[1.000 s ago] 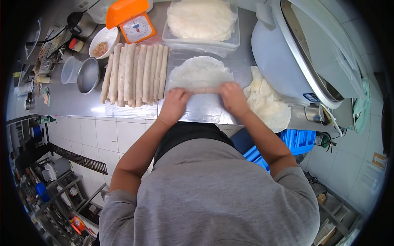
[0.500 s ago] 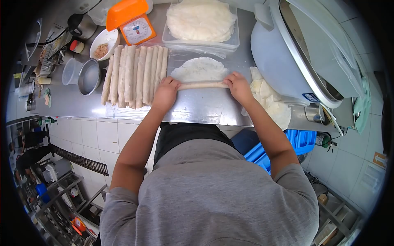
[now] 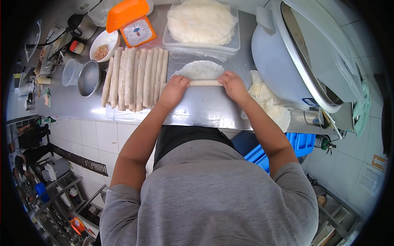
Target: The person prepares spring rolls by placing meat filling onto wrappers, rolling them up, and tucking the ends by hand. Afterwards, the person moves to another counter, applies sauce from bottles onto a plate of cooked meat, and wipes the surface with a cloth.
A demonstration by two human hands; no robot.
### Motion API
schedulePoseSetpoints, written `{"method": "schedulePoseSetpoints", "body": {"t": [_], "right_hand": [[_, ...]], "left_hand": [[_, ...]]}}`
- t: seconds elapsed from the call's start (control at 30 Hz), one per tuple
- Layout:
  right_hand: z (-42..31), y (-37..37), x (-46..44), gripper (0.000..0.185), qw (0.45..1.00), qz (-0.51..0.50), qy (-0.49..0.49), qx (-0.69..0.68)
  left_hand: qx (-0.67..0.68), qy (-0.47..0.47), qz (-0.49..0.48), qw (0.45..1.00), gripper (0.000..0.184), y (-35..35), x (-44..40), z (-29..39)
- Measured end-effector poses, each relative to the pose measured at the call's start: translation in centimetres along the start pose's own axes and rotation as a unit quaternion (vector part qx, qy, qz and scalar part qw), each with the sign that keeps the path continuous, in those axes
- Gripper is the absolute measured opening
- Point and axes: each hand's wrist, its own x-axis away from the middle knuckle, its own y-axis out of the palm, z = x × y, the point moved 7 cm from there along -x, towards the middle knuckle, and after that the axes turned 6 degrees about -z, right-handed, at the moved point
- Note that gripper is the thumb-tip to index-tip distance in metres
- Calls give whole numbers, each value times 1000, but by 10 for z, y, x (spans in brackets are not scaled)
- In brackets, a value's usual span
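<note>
A thin pale wrapper sheet (image 3: 200, 69) lies on the steel table, its near part wound into a long spring roll (image 3: 205, 83). My left hand (image 3: 174, 90) is closed around the roll's left end, and my right hand (image 3: 233, 85) grips its right end. The fingertips hide both ends of the roll. To the left, beside my left hand, several finished spring rolls (image 3: 135, 78) are stacked side by side. Loose wrapper sheets (image 3: 269, 104) lie in a crumpled heap near my right forearm.
Behind the wrapper stands a clear plastic tub (image 3: 201, 46) of stacked sheets. An orange scale (image 3: 138, 32), a white bowl of filling (image 3: 111, 39) and a metal bowl (image 3: 89, 78) stand at left. A large lidded container (image 3: 271, 57) occupies the right side.
Both hands have moved inward and slightly away from me, rolling the wrapper further. Less of the flat sheet shows in front of the roll.
</note>
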Motion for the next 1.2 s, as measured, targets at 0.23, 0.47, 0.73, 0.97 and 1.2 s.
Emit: {"method": "schedulePoseSetpoints", "body": {"t": [0.23,0.47,0.73,0.97,1.2], "right_hand": [[-46,-9,5,10,973,96,-165,130],[-6,1,-21,10,999,1,-37,-8],[-36,-13,-23,11,985,63,-134,86],[9,-7,-50,19,999,9,-32,-24],[-28,-9,-30,36,986,109,-100,78]], "left_hand": [[-104,82,89,987,19,4,-7,32],[-22,42,64,997,23,13,-25,10],[-88,78,106,987,19,0,-34,28],[6,15,39,999,22,11,-63,-5],[-112,52,-8,992,52,28,-47,36]]}}
